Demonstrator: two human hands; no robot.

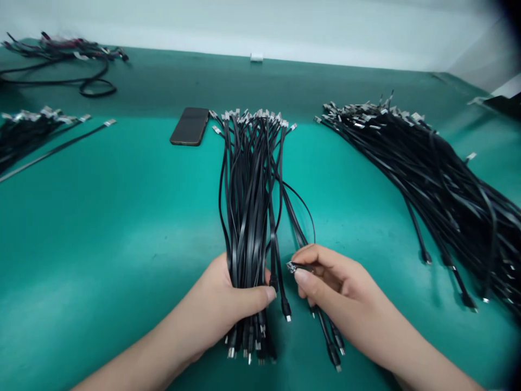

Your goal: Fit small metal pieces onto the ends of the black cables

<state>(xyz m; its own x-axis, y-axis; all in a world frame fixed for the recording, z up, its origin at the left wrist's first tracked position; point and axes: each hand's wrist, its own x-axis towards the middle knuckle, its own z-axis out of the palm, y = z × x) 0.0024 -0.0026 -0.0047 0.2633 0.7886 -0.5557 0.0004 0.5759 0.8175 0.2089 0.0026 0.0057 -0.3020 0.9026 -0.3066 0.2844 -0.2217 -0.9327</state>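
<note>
My left hand is wrapped round the near part of a thick bundle of flat black USB cables, thumb across the top. The bundle's silvery plugs fan out at its far end, and smaller plugs hang out below my grip. Just to the right, my right hand pinches a cable end with a metal plug between thumb and forefinger. A few loose cables run beneath my right hand, their plugs showing on the table's near side.
A dark phone lies beyond the bundle, to the left. At right spreads a large heap of black cables. Another cable pile sits at left, with tangled cables behind it on the green table mat.
</note>
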